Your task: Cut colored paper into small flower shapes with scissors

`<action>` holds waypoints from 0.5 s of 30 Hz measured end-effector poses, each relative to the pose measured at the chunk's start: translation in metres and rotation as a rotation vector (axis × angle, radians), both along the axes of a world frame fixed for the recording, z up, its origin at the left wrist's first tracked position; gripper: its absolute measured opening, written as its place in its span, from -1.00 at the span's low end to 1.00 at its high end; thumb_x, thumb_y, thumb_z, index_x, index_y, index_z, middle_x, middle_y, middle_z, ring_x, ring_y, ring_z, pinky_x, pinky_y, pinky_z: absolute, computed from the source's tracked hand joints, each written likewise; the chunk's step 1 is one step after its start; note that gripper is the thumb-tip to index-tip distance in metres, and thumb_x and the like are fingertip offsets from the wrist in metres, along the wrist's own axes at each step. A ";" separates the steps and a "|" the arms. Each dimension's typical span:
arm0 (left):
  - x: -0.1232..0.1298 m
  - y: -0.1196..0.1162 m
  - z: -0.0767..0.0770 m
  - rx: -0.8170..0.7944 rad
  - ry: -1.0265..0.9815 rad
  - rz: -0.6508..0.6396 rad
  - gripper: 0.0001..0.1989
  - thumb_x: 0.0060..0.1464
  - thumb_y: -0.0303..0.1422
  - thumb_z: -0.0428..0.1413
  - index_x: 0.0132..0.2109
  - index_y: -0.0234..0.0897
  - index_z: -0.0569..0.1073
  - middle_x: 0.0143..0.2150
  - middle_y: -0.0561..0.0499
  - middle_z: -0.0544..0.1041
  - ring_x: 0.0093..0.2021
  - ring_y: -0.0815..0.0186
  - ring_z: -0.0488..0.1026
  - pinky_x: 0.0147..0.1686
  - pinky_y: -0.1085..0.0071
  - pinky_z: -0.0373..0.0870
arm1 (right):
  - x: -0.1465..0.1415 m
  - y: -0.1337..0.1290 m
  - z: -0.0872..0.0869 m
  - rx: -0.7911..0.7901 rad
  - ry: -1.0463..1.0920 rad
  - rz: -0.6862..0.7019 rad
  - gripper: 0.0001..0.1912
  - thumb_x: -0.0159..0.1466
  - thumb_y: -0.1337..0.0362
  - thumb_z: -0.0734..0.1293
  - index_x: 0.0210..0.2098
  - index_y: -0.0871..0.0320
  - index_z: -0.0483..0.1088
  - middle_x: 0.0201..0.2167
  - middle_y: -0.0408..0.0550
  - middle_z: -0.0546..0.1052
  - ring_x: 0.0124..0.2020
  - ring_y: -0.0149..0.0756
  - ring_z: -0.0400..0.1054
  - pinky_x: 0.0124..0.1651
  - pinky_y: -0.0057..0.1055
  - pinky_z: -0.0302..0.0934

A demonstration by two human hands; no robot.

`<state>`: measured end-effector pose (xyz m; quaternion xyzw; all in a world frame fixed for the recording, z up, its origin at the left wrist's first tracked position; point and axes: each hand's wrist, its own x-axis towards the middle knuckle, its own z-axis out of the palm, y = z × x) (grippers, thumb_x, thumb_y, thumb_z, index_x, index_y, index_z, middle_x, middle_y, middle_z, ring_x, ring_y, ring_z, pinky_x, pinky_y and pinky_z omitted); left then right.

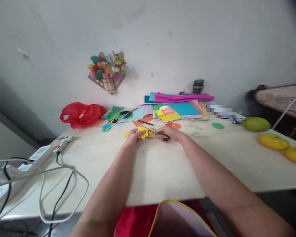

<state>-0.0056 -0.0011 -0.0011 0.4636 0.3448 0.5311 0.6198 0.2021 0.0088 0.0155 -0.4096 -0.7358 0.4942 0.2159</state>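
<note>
Yellow scalloped paper (pixel 142 133) is pinched in my left hand (pixel 133 137); my right hand (pixel 169 134) grips black-handled metal scissors (pixel 160 133) beside it, above the pale desk (pixel 162 171).

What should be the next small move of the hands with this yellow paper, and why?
Perhaps the left hand should turn the yellow paper slightly toward the scissors. It pinches the paper, and the right hand holds the scissors, whose blades lie close to the scalloped edge.
</note>
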 end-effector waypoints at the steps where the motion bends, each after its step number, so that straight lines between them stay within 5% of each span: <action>1: 0.000 0.000 0.000 -0.002 0.007 0.005 -0.71 -0.29 -0.39 0.34 -0.35 -0.43 0.53 -0.38 -0.10 0.57 -0.45 0.35 0.49 -0.39 0.48 0.40 | 0.000 0.000 0.000 -0.004 0.001 0.001 -0.72 0.07 0.14 0.40 -0.38 0.22 0.36 -0.71 -0.27 0.34 -0.76 -0.56 0.19 -0.78 -0.63 -0.13; 7: 0.001 -0.001 0.002 0.014 0.063 0.016 -0.67 -0.29 -0.32 0.35 -0.34 -0.38 0.47 -0.44 -0.03 0.54 -0.61 0.46 0.38 -0.70 0.58 0.14 | -0.001 -0.004 0.005 -0.008 0.035 -0.013 -0.71 0.10 0.11 0.39 -0.45 0.21 0.31 -0.70 -0.26 0.34 -0.75 -0.57 0.18 -0.77 -0.63 -0.08; 15: 0.001 0.002 0.000 0.093 0.076 -0.027 -0.67 -0.23 -0.26 0.32 -0.36 -0.38 0.42 -0.44 -0.04 0.53 -0.63 0.52 0.30 -0.72 0.60 0.04 | 0.001 -0.003 0.003 0.011 0.063 0.010 -0.69 0.13 0.07 0.36 -0.43 0.21 0.29 -0.65 -0.24 0.37 -0.72 -0.56 0.23 -0.75 -0.62 -0.05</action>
